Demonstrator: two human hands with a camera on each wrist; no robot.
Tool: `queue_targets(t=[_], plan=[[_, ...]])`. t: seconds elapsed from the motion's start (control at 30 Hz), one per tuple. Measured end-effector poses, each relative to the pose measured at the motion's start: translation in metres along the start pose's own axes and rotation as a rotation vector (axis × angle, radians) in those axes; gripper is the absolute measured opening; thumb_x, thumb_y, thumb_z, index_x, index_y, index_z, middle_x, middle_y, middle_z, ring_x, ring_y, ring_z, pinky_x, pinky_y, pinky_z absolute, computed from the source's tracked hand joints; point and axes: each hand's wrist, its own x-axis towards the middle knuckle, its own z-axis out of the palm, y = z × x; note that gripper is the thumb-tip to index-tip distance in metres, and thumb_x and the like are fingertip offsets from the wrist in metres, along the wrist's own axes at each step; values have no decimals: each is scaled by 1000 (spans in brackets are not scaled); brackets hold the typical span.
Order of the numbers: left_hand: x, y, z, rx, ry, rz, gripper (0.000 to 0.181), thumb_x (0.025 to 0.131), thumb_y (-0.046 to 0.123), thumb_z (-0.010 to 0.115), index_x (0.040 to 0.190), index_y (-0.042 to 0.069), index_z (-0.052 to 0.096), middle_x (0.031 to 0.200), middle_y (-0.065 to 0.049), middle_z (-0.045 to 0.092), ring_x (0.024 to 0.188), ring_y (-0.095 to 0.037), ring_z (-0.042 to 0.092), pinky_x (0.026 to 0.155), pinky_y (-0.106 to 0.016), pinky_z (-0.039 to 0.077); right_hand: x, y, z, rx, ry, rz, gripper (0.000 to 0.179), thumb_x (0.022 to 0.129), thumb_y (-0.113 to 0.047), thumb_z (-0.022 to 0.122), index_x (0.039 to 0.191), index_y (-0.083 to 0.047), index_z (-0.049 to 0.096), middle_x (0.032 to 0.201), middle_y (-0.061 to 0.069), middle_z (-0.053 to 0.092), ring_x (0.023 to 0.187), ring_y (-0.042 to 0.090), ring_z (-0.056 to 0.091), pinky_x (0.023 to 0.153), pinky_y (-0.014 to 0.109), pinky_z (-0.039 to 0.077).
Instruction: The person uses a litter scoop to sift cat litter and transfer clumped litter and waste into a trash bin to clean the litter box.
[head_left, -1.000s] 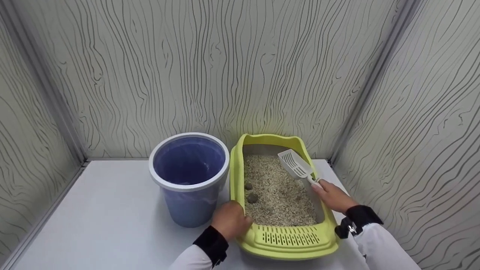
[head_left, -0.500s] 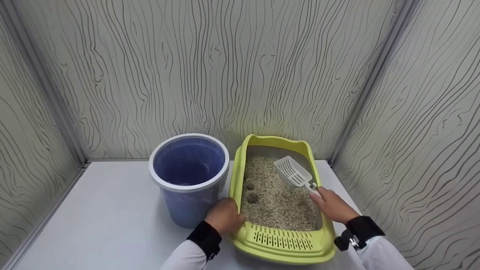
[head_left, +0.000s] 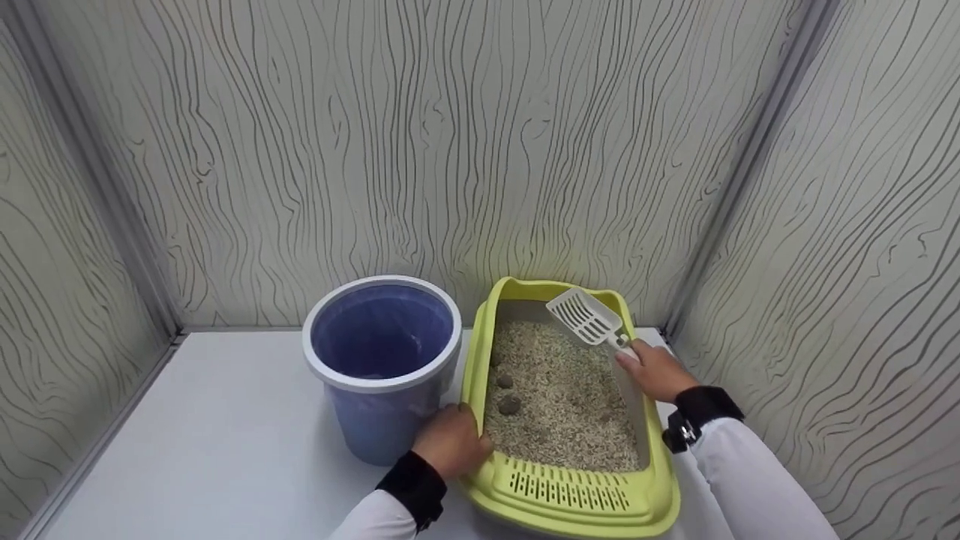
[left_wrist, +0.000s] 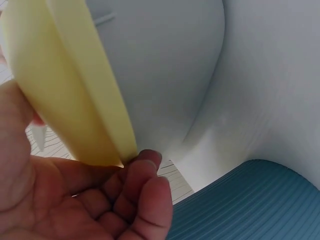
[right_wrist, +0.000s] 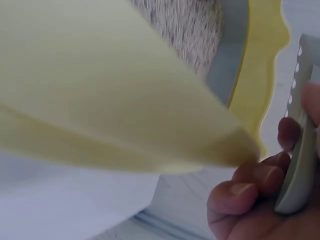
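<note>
A yellow-rimmed litter box [head_left: 574, 519] holds pale granular litter [head_left: 562, 397]; dark round clumps [head_left: 510, 405] lie along its left side. My left hand [head_left: 452, 442] grips the left rim near the front; in the left wrist view, its curled fingers [left_wrist: 145, 195] reach under the yellow rim. My right hand [head_left: 660, 373] holds a white slotted litter scoop [head_left: 585, 316] by its handle, above the back right of the box. In the right wrist view, fingers curl around the scoop handle [right_wrist: 297, 185] close to the yellow rim [right_wrist: 262, 65]. I see no clump on the scoop.
Left of the box stands a blue waste bin [head_left: 379, 420] with a pale rim, close beside my left hand. Both stand on a white table [head_left: 240, 435]. Wood-grain-patterned panels [head_left: 420, 150] enclose the back and both sides.
The litter box has turned slightly, its front moving left with my left hand and its back right. The scoop dipped over the litter, then rose toward the back rim.
</note>
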Motion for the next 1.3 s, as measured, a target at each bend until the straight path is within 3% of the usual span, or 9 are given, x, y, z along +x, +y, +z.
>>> queue_targets(t=[0.1, 0.3, 0.57, 0.7, 0.8, 0.97, 1.13, 1.3], plan=[[-2, 4, 2, -1, -5, -2, 35, 79, 26, 70, 93, -5, 64, 79, -12, 63, 66, -22, 58, 65, -43, 53, 9, 7, -5, -49, -24, -10, 27, 110, -28, 50, 108, -2, 57, 75, 5, 52, 64, 18, 52, 62, 35, 44], [-1, 9, 5, 10, -11, -9, 35, 80, 26, 70, 94, -6, 64, 80, -14, 64, 66, -23, 59, 65, -43, 54, 9, 20, -9, -122, -71, 15, 38, 110, -30, 51, 128, 3, 57, 89, 14, 65, 79, 24, 63, 73, 43, 50], [0, 9, 7, 106, 53, 15, 53, 89, 28, 69, 115, -18, 63, 84, -21, 67, 72, -31, 66, 69, -45, 55, -9, 24, -8, -91, -25, 14, 26, 109, -28, 53, 99, -4, 57, 75, 4, 54, 66, 17, 53, 65, 36, 45], [-1, 5, 10, 95, 119, 42, 38, 92, 29, 69, 97, -9, 69, 73, -15, 65, 62, -26, 61, 60, -42, 51, -23, 26, -5, -81, -7, 40, 25, 109, -29, 52, 98, -6, 57, 73, 1, 49, 66, 16, 51, 66, 36, 44], [-5, 3, 13, 164, 217, 91, 32, 94, 30, 70, 82, 1, 67, 67, -11, 64, 56, -25, 59, 53, -41, 48, -30, 25, -3, -59, -2, 69, 26, 109, -30, 51, 100, -7, 58, 74, 1, 49, 67, 17, 51, 68, 37, 44], [-26, 3, 21, 317, 370, 180, 30, 88, 33, 78, 86, 4, 68, 80, -9, 62, 63, -23, 59, 55, -39, 51, -33, 24, 2, -26, -2, 101, 24, 109, -29, 52, 97, -9, 57, 75, 1, 49, 66, 17, 49, 66, 34, 43], [-52, 4, 29, 326, 332, 286, 23, 89, 22, 73, 103, 4, 72, 90, -7, 54, 63, -16, 53, 53, -32, 47, -33, 23, 0, -30, -9, 95, 26, 109, -31, 51, 97, -9, 56, 76, 1, 49, 66, 18, 49, 65, 34, 43], [-50, 3, 30, 323, 307, 308, 25, 91, 8, 68, 116, 6, 73, 92, -7, 56, 65, -13, 55, 55, -29, 50, -36, 24, -6, -14, -22, 87, 27, 109, -31, 51, 99, -7, 58, 78, 3, 50, 68, 18, 50, 66, 35, 44]])
